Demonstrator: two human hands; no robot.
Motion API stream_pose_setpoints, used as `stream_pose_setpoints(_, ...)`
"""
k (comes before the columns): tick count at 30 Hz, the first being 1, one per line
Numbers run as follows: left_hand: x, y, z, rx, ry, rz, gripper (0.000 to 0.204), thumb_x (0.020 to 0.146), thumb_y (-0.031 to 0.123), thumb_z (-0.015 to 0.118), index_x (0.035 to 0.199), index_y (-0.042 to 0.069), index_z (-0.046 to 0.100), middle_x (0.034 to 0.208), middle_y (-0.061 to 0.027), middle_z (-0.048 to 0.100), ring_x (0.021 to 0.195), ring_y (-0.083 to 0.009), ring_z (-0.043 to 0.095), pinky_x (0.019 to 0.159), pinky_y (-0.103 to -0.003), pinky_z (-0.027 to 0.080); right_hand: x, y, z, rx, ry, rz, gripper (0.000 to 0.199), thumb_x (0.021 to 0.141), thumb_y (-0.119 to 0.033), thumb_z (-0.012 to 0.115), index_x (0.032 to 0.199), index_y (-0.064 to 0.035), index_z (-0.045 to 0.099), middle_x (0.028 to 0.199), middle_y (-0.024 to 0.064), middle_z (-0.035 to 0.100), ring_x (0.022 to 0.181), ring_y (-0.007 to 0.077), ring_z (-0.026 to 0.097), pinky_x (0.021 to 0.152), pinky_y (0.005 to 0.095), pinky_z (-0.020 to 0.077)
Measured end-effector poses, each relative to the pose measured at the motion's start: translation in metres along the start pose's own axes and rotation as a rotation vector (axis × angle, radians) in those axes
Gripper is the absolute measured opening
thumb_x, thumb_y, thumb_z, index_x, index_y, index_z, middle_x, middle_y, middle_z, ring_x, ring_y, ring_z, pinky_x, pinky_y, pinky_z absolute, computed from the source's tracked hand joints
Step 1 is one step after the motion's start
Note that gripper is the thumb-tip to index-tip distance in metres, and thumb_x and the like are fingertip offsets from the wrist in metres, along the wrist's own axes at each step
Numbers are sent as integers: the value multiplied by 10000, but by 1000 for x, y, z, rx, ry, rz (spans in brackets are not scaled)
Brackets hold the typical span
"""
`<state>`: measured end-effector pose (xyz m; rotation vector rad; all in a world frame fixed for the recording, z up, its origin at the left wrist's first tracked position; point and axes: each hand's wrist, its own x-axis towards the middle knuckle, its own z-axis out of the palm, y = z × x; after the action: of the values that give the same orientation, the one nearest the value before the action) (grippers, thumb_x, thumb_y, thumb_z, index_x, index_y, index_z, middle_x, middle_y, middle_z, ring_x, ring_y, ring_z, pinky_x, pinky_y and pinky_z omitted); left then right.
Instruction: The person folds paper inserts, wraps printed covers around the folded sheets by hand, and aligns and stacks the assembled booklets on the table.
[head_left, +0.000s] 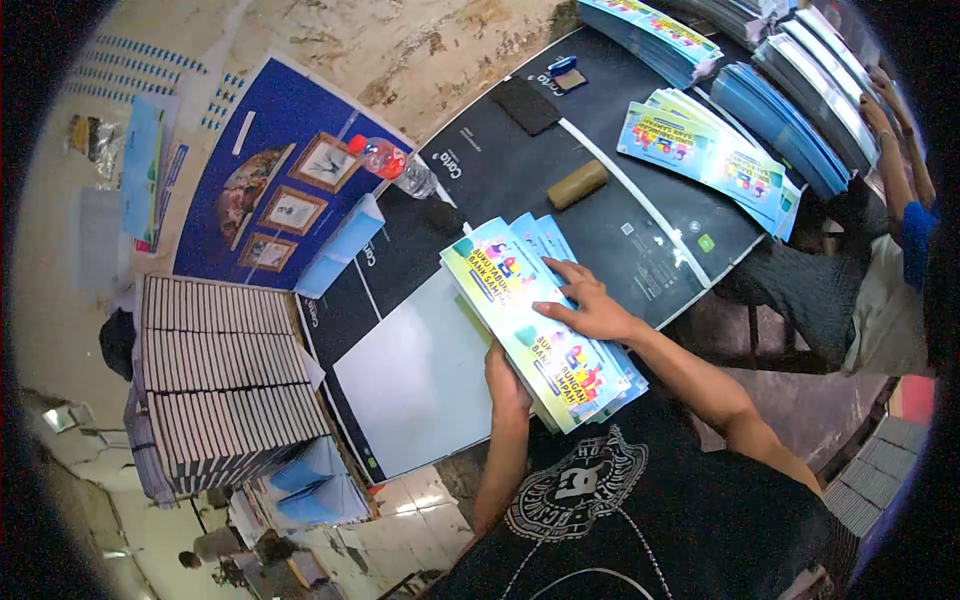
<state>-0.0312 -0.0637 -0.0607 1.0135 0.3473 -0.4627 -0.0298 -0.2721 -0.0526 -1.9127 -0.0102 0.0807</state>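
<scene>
A stack of printed booklet covers [518,312], yellow, white and blue, lies slightly fanned in front of me at the table's near side. My left hand [508,380] grips its left edge, with the thumb along the side and the other fingers hidden underneath. On top of the covers rests my right hand [594,308], its fingers stretched out and its thumb spread apart. Blue sheets of the same stack stick out past its far and right edges. Under and left of the stack is a plain white sheet [415,375] on the black tabletop [640,235].
Beyond the stack lie a brown block [577,185], a black pad [527,106] and a water bottle with red cap [395,168]. More covers [700,158] are fanned at far right, beside tall paper piles [780,125]. Bound stacks [225,375] stand left. Another person's hand [880,110] is at right.
</scene>
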Motion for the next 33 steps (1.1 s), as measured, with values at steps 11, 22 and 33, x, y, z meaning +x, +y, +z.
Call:
stream_pose_setpoints(11,-52,56,-53,-167,-111,163,560,1085,416,368,1464,9,433,1407,-200,563,1255,-350,581,1070,-513,469,-2,11,0,-110,218,-255,719,859,-313,764,1472,-56,491,1546,274,356,1374,468,405,1106,550,364)
stream_pose_setpoints(22,-21,22,-18,-35,-68,121,555,1079,418,417,1419,-19,467,1303,-175,624,1154,-283,641,980,-421,535,-1,14,17,-251,97,-167,394,986,-381,594,1276,-140,708,1578,268,328,1413,459,345,1140,567,285)
stream_pose_setpoints(33,-8,13,-28,48,94,8,547,1047,448,508,1356,-1,560,1232,-143,676,1074,-252,681,961,-420,553,6,20,15,24,41,-69,460,903,-396,725,1076,30,756,1594,270,326,1478,431,283,1199,514,233)
